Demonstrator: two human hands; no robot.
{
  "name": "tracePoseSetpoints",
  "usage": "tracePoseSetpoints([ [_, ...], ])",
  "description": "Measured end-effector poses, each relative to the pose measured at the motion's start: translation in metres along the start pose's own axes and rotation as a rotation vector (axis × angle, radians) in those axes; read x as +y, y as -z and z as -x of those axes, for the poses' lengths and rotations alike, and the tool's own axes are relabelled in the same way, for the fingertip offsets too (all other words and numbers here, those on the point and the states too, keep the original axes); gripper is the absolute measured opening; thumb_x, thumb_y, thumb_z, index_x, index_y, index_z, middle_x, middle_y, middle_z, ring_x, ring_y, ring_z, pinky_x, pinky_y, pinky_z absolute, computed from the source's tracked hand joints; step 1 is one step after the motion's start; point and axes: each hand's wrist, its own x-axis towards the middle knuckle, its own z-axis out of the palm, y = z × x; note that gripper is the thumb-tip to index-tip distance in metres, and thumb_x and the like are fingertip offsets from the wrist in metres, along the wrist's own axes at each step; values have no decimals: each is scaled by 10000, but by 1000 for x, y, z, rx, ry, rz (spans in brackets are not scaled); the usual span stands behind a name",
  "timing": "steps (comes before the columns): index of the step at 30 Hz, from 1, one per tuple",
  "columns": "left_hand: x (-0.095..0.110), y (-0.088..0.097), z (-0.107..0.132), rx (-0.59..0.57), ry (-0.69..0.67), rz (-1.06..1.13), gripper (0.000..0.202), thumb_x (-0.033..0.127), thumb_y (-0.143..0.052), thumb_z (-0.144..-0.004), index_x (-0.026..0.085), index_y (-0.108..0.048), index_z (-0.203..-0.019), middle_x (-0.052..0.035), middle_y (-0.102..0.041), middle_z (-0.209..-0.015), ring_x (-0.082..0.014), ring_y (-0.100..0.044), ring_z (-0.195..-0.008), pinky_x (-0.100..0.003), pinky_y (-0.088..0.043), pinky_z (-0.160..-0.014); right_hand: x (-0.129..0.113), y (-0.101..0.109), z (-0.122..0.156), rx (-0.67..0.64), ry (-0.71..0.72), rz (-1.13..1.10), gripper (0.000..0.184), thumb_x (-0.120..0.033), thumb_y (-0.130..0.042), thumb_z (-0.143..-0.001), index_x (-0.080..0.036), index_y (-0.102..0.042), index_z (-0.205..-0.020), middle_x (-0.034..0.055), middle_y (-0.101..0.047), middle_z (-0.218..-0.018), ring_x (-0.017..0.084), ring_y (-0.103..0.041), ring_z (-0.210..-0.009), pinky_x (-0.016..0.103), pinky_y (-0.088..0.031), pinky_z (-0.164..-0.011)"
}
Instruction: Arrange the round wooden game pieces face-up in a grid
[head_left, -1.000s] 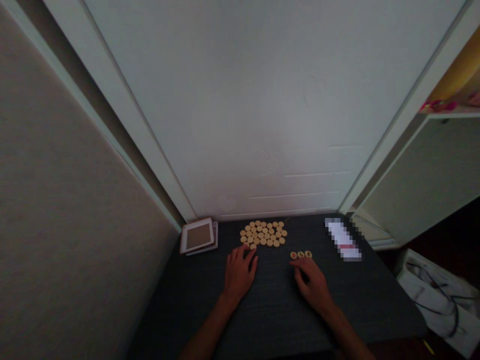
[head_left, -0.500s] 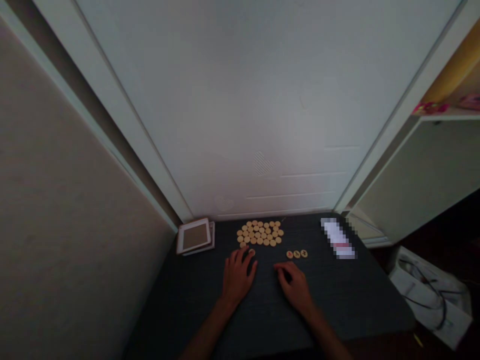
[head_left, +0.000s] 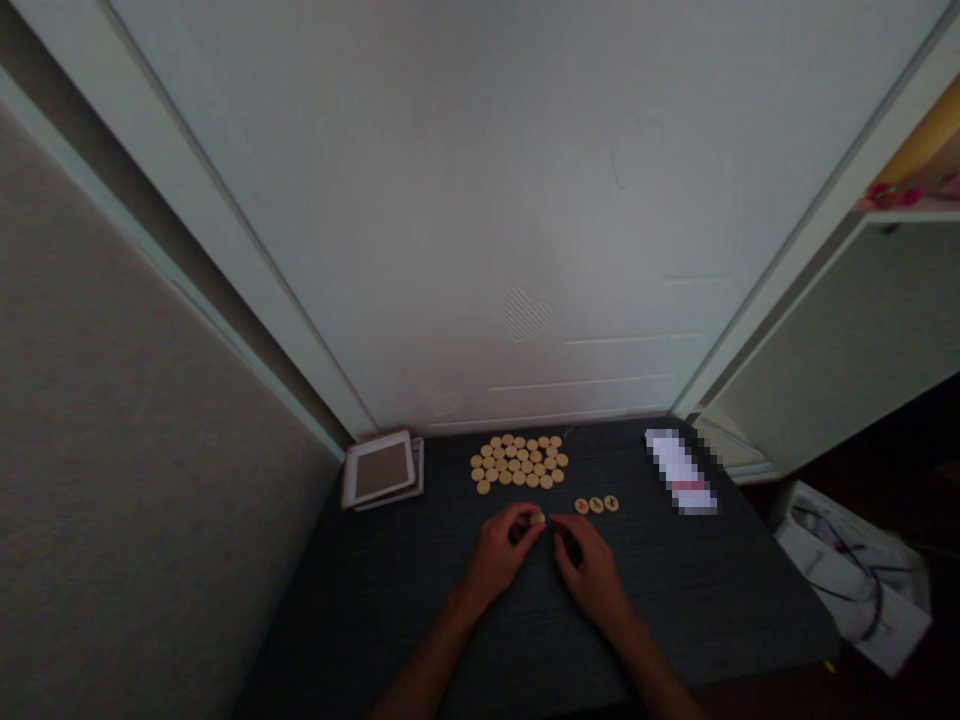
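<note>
Left hand (head_left: 501,552) has moved away from the edge of the big group and comes now close beside the right hand (head_left: 592,568), with one round piece (head_left: 538,518) in its fingers. Nearest to the viewer is the bare dark table (head_left: 510,640), and above it are both hands. The thumb and fingers of the left hand hold the piece in a narrow pinch, near its edge. Right fingers are bent, with a narrow space; whether their tips touch each other, one cannot tell, and no piece is visible in them. It seems that the step in hand is bringing this piece between the two hands. Next move probably calls for a firm but light grip and, if the right hand takes it, a slightly wider opening of its fingers.

A little farther, to the right, three marked pieces (head_left: 596,505) lie flat in a short row, the leftmost with a red mark. Behind them, to the left, lies the group of plain pieces (head_left: 519,478). Two frames (head_left: 384,470) lie stacked at the left, and beyond the table stands a white panel (head_left: 465,250).
</note>
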Motion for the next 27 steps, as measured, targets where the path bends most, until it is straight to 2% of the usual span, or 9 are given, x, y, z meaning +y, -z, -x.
tracePoseSetpoints([
  [4,-1,-1,0,-43,33,128,176,343,-641,-932,239,-721,-1049,-30,-782,-1083,-195,-742,-942,-304,-594,-856,-2,-1,1,-57,28,-30,268,-202,-584,-925,-246,-626,-1186,84,-687,-1095,235,-674,-1013,371,-586,-884],
  [9,0,3,5,-89,129,301,180,357,-654,-921,242,-737,-1032,-27,-799,-1026,-212,-752,-940,-319,-586,-887,-4,-4,4,-82,43,-30,231,-254,-600,-942,-253,-625,-1171,66,-702,-1019,221,-685,-920,346,-597,-814],
  [15,4,3,6,-137,156,304,167,363,-646,-920,255,-734,-1010,-14,-809,-988,-209,-758,-908,-291,-584,-845,-5,-4,3,-66,15,-1,126,-292,-594,-968,-244,-647,-1071,55,-696,-933,210,-679,-848,335,-592,-763],
  [21,5,6,6,-143,152,333,198,356,-594,-947,254,-697,-1082,-4,-812,-938,-195,-764,-856,-276,-580,-793,-9,-5,3,-72,58,-2,193,-290,-582,-977,-256,-651,-1154,70,-708,-1011,220,-688,-919,352,-601,-825],
  [27,8,8,5,-147,158,346,175,376,-575,-950,239,-673,-998,-21,-797,-903,-204,-758,-835,-287,-577,-755,-11,-3,4,-84,101,-24,244,-264,-603,-960,-259,-639,-1202,80,-705,-1056,227,-689,-961,366,-605,-850],
])
